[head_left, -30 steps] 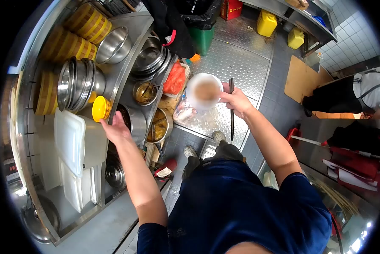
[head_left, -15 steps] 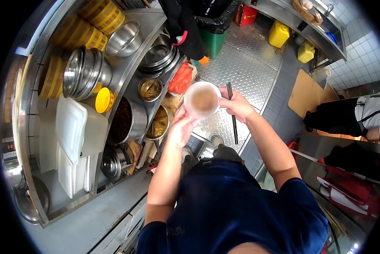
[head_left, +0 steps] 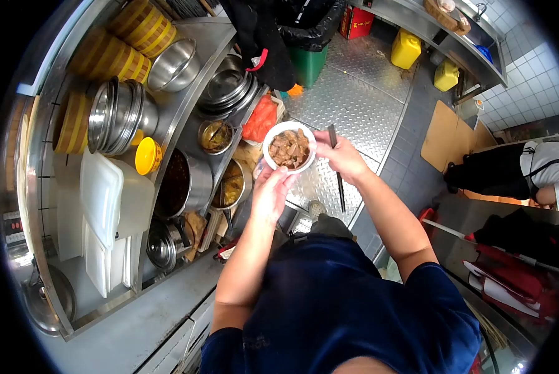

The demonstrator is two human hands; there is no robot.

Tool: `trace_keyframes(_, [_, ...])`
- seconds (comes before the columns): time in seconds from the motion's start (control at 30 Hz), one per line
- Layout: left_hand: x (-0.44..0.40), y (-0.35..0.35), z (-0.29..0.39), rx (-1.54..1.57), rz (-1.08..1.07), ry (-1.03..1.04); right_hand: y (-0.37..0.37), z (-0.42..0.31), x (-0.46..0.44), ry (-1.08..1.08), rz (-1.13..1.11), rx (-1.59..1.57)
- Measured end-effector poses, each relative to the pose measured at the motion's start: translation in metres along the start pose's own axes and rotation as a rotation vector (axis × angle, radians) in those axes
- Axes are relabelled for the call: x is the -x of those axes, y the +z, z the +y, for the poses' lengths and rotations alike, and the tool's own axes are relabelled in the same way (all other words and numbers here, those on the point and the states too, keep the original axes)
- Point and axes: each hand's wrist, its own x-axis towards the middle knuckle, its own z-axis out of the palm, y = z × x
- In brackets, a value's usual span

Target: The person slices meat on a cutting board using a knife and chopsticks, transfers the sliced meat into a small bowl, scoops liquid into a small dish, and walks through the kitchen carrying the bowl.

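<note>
A white round bowl (head_left: 268,153) of brown chunks of food, apparently meat in sauce, is held up before my body. My left hand (head_left: 272,192) grips the bowl's near side, its thumb at the rim and the other fingers mostly hidden beneath. At the right side of the bowl, my right hand (head_left: 345,159) is closed around a pair of black chopsticks (head_left: 341,190), with fingertips touching or very near the bowl. The chopsticks point down towards my feet. Something pale and translucent shows beside the bowl's lower left edge; its kind is unclear.
At left, a steel shelf carries metal bowls (head_left: 114,118), a yellow cup (head_left: 147,156) and white tubs (head_left: 102,193). Below are a large pot (head_left: 195,181) and a saucepan (head_left: 245,181). A green bin (head_left: 309,65) stands ahead. Another person (head_left: 550,165) is at right.
The bowl and both hands have shifted slightly left. Its contents, hazy and whitish before, now show sharply. My right hand keeps the chopsticks.
</note>
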Motion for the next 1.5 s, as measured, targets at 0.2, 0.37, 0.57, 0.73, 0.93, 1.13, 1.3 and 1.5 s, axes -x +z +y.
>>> trace_keyframes(0.2, [-0.007, -0.014, 0.004, -0.033, 0.005, 0.041, -0.070, -0.026, -0.001, -0.217, 0.297, -0.420])
trace_keyframes(0.37, [-0.009, -0.014, 0.007, -0.018, 0.043, 0.028, -0.112, -0.032, 0.007, -0.295, 0.336, -0.473])
trace_keyframes(0.57, [-0.012, -0.019, 0.003, -0.018, 0.035, -0.001, -0.066, -0.039, 0.025, -0.216, 0.262, -0.410])
trace_keyframes(0.73, [-0.014, -0.018, 0.003, 0.009, 0.033, -0.008, -0.055, -0.043, 0.032, -0.213, 0.162, -0.147])
trace_keyframes(0.93, [-0.015, -0.023, 0.007, 0.071, 0.084, -0.008, -0.057, -0.055, 0.038, -0.211, 0.153, 0.143])
trace_keyframes(1.13, [-0.015, -0.024, 0.009, 0.085, 0.093, -0.011, -0.041, -0.058, 0.030, -0.402, 0.071, 0.422])
trace_keyframes(1.3, [-0.016, -0.032, 0.006, 0.103, 0.079, -0.018, -0.030, -0.070, 0.032, -0.453, 0.103, 0.342])
trace_keyframes(1.5, [-0.010, -0.026, 0.008, 0.066, 0.059, -0.037, -0.013, -0.066, 0.020, -0.526, 0.014, 0.427])
